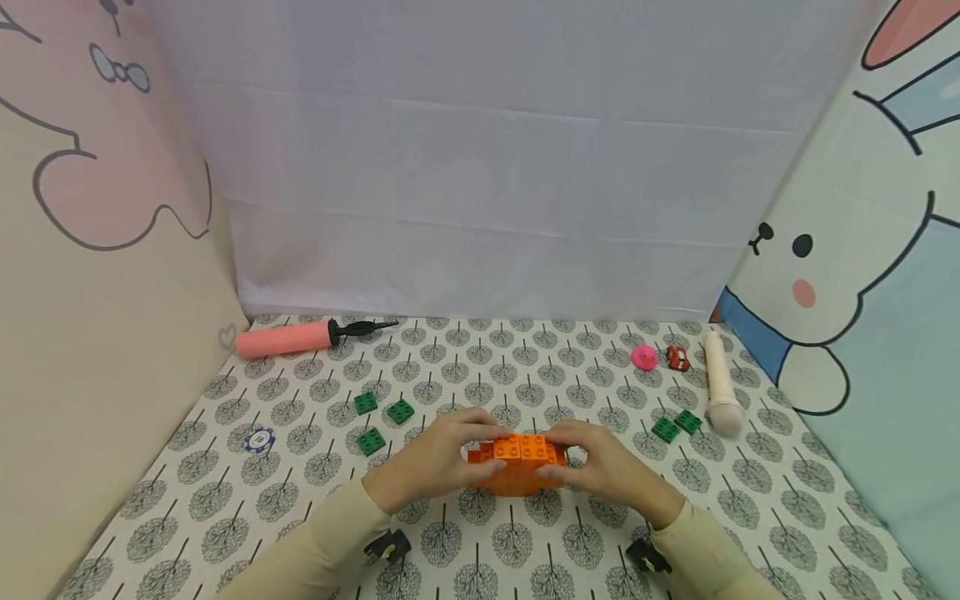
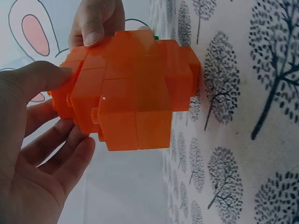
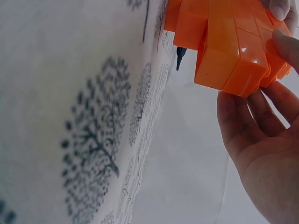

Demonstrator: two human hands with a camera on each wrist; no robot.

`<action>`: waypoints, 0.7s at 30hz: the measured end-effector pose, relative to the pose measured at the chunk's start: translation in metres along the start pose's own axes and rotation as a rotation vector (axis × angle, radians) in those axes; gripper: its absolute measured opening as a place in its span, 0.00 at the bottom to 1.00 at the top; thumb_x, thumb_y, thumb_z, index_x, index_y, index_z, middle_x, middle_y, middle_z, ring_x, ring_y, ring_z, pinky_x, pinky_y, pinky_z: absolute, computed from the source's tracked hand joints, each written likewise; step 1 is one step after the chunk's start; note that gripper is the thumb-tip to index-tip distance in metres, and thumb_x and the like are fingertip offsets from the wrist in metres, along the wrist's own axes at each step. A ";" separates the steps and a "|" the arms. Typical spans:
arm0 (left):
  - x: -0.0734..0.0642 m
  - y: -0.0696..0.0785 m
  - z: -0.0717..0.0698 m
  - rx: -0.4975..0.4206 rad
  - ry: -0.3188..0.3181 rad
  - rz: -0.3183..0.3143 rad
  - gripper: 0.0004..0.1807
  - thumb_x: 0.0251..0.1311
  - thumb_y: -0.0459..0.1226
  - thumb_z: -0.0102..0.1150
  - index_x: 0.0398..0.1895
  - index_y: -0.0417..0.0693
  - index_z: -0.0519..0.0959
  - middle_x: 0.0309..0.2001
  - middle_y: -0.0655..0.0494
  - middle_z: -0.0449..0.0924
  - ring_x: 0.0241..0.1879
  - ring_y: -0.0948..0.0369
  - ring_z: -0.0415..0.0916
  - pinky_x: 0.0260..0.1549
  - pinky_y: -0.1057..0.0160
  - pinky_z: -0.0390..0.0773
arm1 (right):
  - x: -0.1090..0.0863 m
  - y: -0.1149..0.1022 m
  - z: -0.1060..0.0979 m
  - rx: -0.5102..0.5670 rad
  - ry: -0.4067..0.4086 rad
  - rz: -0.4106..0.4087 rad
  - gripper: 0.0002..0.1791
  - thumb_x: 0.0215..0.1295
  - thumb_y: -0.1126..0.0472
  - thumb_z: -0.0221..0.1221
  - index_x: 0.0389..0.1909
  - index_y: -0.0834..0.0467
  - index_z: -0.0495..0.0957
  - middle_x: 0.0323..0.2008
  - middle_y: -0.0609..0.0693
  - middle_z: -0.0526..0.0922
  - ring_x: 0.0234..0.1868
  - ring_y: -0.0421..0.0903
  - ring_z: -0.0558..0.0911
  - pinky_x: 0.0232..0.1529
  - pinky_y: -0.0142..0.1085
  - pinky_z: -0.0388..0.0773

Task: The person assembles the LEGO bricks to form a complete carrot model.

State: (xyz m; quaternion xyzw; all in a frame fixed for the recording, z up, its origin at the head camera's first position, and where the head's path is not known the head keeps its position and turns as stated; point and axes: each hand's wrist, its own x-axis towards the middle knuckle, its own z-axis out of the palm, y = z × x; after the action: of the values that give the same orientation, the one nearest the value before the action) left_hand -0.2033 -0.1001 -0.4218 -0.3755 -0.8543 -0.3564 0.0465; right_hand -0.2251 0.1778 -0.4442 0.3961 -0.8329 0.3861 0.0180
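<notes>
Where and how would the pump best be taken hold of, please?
The pump is probably best gripped round the middle of its pink barrel, from above, across its length: it lies flat, the barrel is thick and straight, and the black nozzle tapers to a thin tip. The left hand, nearer, holds orange blocks.

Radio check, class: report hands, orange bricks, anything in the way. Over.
Left hand, right hand: gripping orange brick build, one at each end. Build: bricks joined together. Green bricks: off to both sides, not in the way.

Left hand [image 1: 467,450] and right hand [image 1: 600,460], facing each other, grip with thumb [image 1: 480,472] and curved fingers [image 1: 576,429]; sleeved forearms [image 1: 330,533] converge.
</notes>
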 end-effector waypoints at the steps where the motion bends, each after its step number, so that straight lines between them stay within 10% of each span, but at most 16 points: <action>1: 0.000 0.001 -0.001 0.001 -0.005 -0.004 0.23 0.60 0.39 0.67 0.58 0.44 0.81 0.50 0.58 0.81 0.43 0.65 0.76 0.39 0.71 0.82 | 0.000 0.000 0.000 0.004 0.000 -0.001 0.18 0.62 0.51 0.68 0.51 0.52 0.84 0.46 0.41 0.85 0.45 0.38 0.81 0.49 0.41 0.80; 21: 0.001 0.004 0.000 0.014 -0.024 -0.070 0.24 0.59 0.41 0.67 0.59 0.46 0.81 0.42 0.65 0.77 0.37 0.63 0.73 0.34 0.71 0.80 | -0.001 -0.002 0.000 0.051 -0.013 -0.002 0.18 0.63 0.53 0.68 0.53 0.53 0.83 0.46 0.42 0.84 0.42 0.38 0.80 0.45 0.43 0.82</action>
State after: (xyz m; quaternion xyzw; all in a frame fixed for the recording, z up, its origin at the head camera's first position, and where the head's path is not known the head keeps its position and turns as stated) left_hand -0.2012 -0.0979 -0.4197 -0.3490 -0.8699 -0.3475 0.0265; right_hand -0.2234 0.1776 -0.4434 0.3998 -0.8224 0.4047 0.0031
